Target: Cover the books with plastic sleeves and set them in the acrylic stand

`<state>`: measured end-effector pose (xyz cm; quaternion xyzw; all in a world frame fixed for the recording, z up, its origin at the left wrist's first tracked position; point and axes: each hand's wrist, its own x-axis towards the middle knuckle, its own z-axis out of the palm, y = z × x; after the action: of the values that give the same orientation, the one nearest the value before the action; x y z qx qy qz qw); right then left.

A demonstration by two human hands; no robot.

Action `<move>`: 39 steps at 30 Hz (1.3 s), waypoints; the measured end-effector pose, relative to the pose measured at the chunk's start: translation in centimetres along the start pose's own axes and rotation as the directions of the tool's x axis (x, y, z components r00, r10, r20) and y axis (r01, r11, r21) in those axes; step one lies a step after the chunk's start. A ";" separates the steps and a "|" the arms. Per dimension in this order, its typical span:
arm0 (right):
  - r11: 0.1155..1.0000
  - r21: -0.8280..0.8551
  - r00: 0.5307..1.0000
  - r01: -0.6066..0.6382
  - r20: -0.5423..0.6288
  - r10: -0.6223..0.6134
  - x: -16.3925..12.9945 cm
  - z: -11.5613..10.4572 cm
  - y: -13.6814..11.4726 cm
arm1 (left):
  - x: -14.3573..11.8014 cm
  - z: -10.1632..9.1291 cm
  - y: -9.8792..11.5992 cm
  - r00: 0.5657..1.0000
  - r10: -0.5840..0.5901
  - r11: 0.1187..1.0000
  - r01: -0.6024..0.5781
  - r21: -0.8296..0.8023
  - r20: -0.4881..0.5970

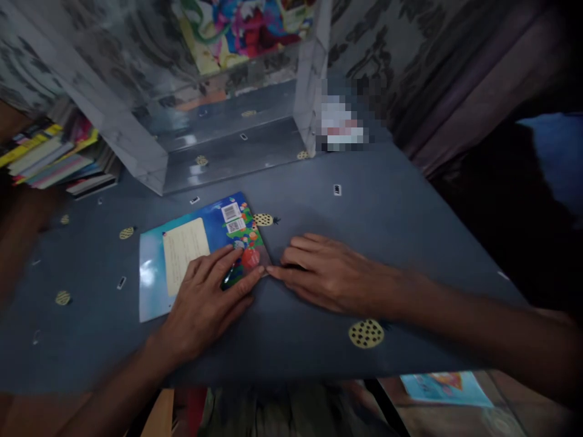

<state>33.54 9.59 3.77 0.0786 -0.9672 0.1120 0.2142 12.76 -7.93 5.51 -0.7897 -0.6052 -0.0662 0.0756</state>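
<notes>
A glossy blue picture book point(150, 267) lies flat on the table, showing a cream text panel, a barcode and colourful drawings. Spread across its lower right part is my left hand point(204, 297), palm down with the fingers outstretched. My right hand point(332, 273) is at the book's lower right corner, its fingers bent together and the tip of one at the corner. The fingertips of both hands nearly meet there. What lies under my right fingers is partly hidden.
A clear acrylic stand point(237, 164) is behind the book, with a colourful picture point(250, 30) upright at its back. Piled books point(64, 152) stand at the left. The grey table point(387, 230) has pineapple prints. A blue booklet point(446, 388) is below its front edge.
</notes>
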 end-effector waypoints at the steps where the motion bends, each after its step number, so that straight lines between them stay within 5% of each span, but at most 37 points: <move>1: 1.000 -0.005 1.000 0.003 -0.005 -0.003 0.0 0.0 0.0 | 0.0 0.0 0.0 1.000 -0.011 1.000 0.011 -0.019 0.009; 9: 1.000 0.000 1.000 0.000 -0.029 0.000 0.2 0.2 0.1 | -2.1 0.0 -1.2 0.988 -0.098 0.990 0.109 -0.090 0.116; 21: 0.999 0.002 0.999 -0.040 0.016 0.040 0.7 -0.3 -0.4 | -9.1 0.1 -6.7 0.959 -0.278 0.960 0.279 -0.021 0.053; 30: 0.977 -0.193 0.996 -0.086 -0.028 0.082 0.6 0.1 -2.4 | -8.0 1.1 -12.3 0.903 -0.428 0.903 0.429 -0.028 0.018; 39: 0.885 -0.417 0.971 -0.204 0.026 0.236 1.7 0.5 -5.5 | -7.7 0.2 -11.3 0.883 -0.468 0.883 0.469 -0.023 0.024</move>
<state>32.88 3.95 5.05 -0.0744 -0.9790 -0.0739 0.1748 -0.13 -12.25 4.24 -0.6218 -0.7775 -0.0843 0.0409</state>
